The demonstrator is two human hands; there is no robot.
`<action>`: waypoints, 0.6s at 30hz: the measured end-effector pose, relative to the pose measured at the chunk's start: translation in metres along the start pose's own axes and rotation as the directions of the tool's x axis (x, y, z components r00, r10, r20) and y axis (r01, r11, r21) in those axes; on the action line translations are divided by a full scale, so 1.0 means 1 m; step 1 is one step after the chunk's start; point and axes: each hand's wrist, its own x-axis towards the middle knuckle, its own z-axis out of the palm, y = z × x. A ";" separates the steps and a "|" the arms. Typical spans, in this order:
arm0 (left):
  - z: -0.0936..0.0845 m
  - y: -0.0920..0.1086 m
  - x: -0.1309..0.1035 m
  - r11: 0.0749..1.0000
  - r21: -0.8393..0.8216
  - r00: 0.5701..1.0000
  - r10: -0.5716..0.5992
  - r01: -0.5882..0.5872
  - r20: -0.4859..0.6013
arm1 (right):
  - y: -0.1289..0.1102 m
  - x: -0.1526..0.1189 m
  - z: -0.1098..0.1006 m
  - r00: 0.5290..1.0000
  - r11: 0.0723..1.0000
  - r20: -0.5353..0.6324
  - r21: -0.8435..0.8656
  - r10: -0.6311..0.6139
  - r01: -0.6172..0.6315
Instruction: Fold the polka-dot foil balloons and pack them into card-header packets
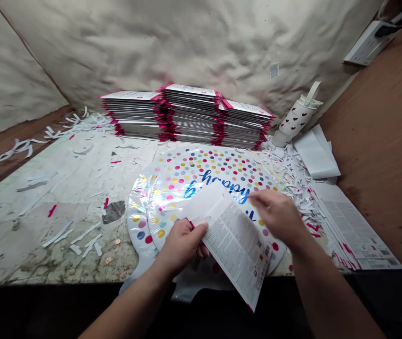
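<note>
My left hand grips the left edge of a white printed paper packet, thumb on top. The packet is tilted, its small print and barcode facing up. To its right, my right hand is raised with fingers pinched together near the packet's upper right side; whatever they hold, if anything, is too small to make out. Beneath both hands lie flat round foil balloons with coloured dots and blue "happy" lettering, partly hidden by the packet.
Three stacks of pink-edged packets stand at the back. A heart-patterned tumbler, paper scraps and more printed packets are on the right. Paper strips litter the left. A power strip hangs upper right.
</note>
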 end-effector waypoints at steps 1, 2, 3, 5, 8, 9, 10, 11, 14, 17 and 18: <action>0.002 0.000 0.001 1.000 -0.015 1.000 -0.005 0.005 0.012 | -0.009 -0.003 0.004 0.992 0.990 0.078 0.103 -0.104 0.096; 0.005 0.000 0.002 0.999 -0.035 1.000 -0.013 0.014 0.024 | -0.019 -0.007 0.009 0.975 0.973 0.128 0.163 -0.183 0.162; 0.008 0.001 0.003 0.998 -0.059 0.999 -0.025 0.027 0.032 | -0.029 -0.010 0.014 0.961 0.963 0.154 0.177 -0.229 0.201; 0.012 0.002 0.003 0.994 -0.100 0.998 -0.050 0.053 0.033 | -0.043 -0.014 0.023 0.948 0.961 0.178 0.124 -0.265 0.245; 0.016 0.004 0.001 0.995 -0.094 0.999 -0.041 0.040 -0.003 | -0.050 -0.017 0.027 0.923 0.949 0.233 -0.007 -0.305 0.315; 0.016 0.004 0.000 0.997 -0.069 1.000 -0.021 0.020 -0.014 | -0.052 -0.018 0.026 0.917 0.939 0.245 -0.062 -0.315 0.339; 0.016 0.005 -0.001 0.999 -0.038 1.000 0.001 -0.002 -0.024 | -0.054 -0.019 0.025 0.912 0.924 0.250 -0.120 -0.326 0.363; 0.016 0.005 -0.001 1.000 -0.004 0.999 0.023 -0.023 -0.030 | -0.057 -0.020 0.024 0.906 0.904 0.251 -0.176 -0.342 0.390; 0.017 0.004 -0.002 0.995 0.076 0.998 0.065 -0.063 -0.018 | -0.069 -0.021 0.025 0.872 0.823 0.261 -0.303 -0.413 0.480; 0.017 0.002 -0.002 0.996 0.081 0.999 0.047 -0.047 -0.007 | -0.064 -0.014 0.024 0.857 0.794 0.283 -0.333 -0.430 0.508; 0.015 0.001 -0.002 0.997 0.071 1.000 0.024 -0.024 -0.002 | -0.055 -0.010 0.021 0.883 0.812 0.262 -0.353 -0.390 0.464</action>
